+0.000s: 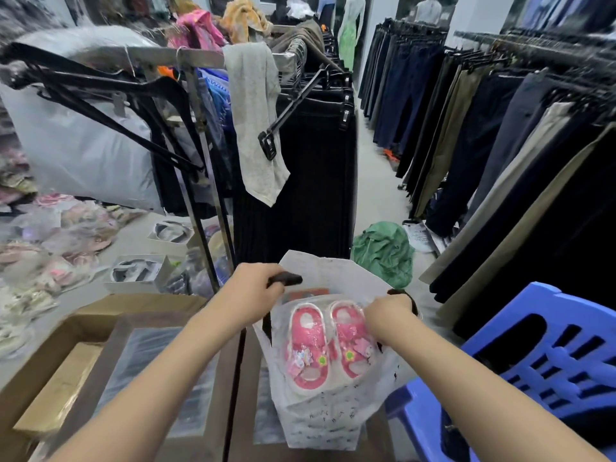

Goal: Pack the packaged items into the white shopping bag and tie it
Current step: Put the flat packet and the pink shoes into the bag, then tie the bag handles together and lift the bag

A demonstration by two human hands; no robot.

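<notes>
The white shopping bag [328,418] with small dark print stands open in front of me, resting on a cardboard box. A clear-wrapped pair of pink children's sandals [328,345] lies in its mouth, soles facing up at me. Behind the sandals a red-edged packaged item [305,293] shows inside the bag. My left hand [253,291] is shut on the bag's black left handle, holding it up. My right hand [388,316] is closed on the black right handle at the bag's right rim, touching the sandal package.
Open cardboard boxes [83,355] with plastic-wrapped goods lie at my lower left. A blue plastic chair [546,355] stands at right. A clothes rack [206,201] with black trousers rises just behind the bag. More packaged footwear [60,245] covers the floor at left; a green cloth heap [383,251] lies beyond.
</notes>
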